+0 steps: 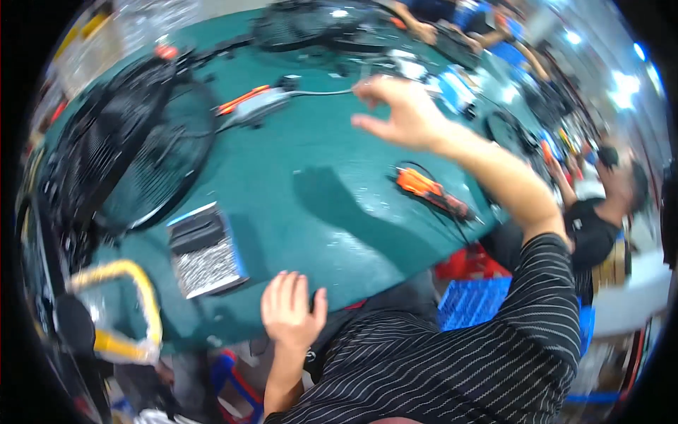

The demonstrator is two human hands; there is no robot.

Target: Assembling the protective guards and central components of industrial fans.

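My right hand [406,113] is raised over the far middle of the green table [282,191], thumb and forefinger apart. A grey cable [321,93] runs up to its fingertips in the picture; whether they touch it I cannot tell. The cable leads left to a grey device [261,106] with an orange strip [244,99] beside it. My left hand [291,311] lies at the table's near edge, fingers stretched out, holding nothing. Ahead and left of it sits a tray of small metal screws [205,265] with a black block [198,233]. An orange and black power screwdriver [431,192] lies at right.
Black fan grilles [152,162] stack up at the left, with more fan grilles [311,28] at the far edge. A yellow curved tube [145,297] stands near left. Co-workers' hands [427,33] show far right, and a person [614,191] sits right. A blue crate [473,302] is below.
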